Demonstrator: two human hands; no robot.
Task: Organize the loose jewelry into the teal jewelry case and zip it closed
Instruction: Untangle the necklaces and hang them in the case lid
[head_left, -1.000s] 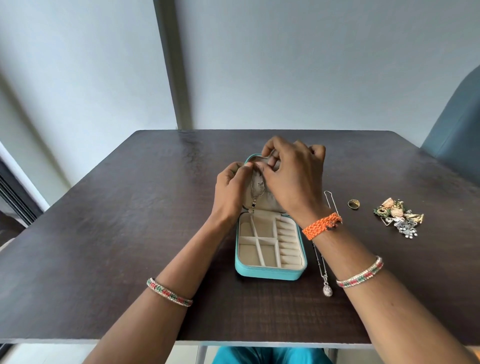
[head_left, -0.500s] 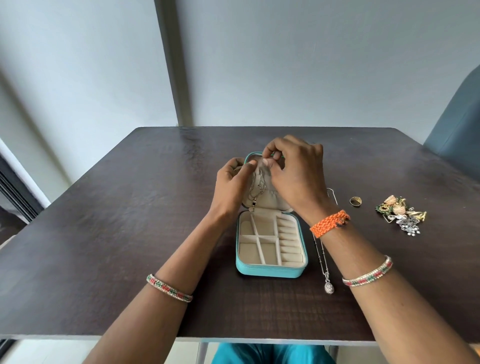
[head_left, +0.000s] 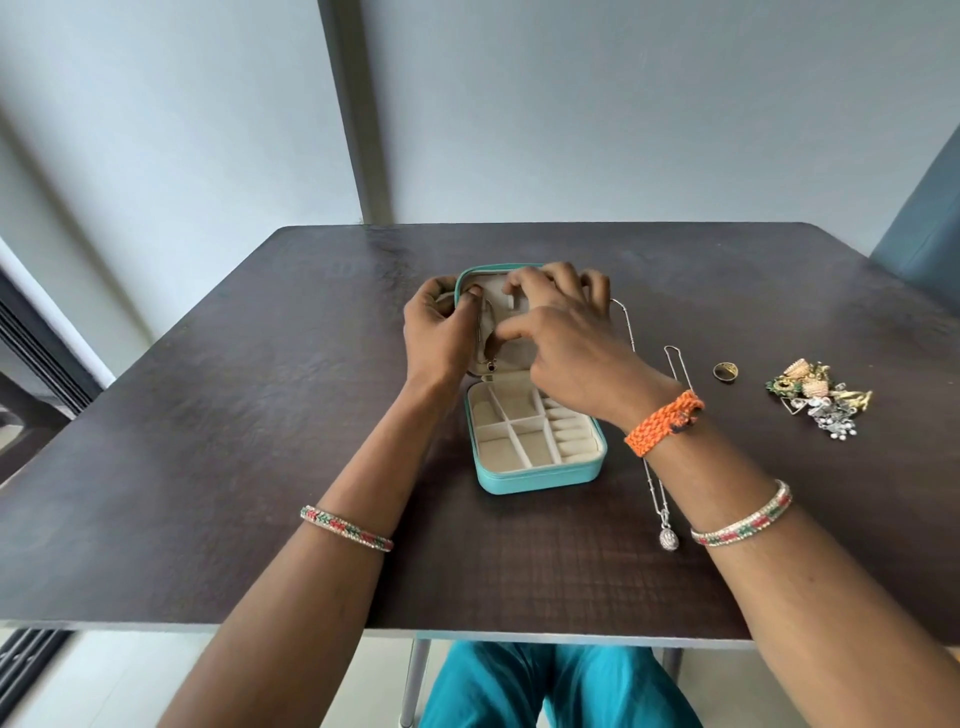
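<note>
Room: pale grey wall, vertical grey post behind far edge, blue chair back at far right corner.
Surface: dark brown wood-grain table (head_left: 208, 467), rounded far corners, thin light edge at near side.
Case: teal jewelry case (head_left: 540, 475) at table centre, lid (head_left: 498, 291) raised toward far edge; beige velvety lining, tray split into square compartments plus ring rolls on its right.
Left hand: left hand (head_left: 439, 332) curled round lid's left rim, thumb on the inside lining, holding lid up.
Right hand: right hand (head_left: 563, 332) over the lid interior, thumb and forefinger pinching a thin silver chain (head_left: 488, 332) against the lining; chain's dark end hangs at lid bottom.
Loose necklace: silver pendant necklace (head_left: 666, 535) lies right of case, partly under right wrist, oval pendant toward near edge.
Ring: gold ring (head_left: 725, 372) further right.
Pile: earring heap (head_left: 815, 400), gold, green, silver bits, near right edge.
Wrists: orange woven band (head_left: 662, 423), beaded bangles on both forearms.
</note>
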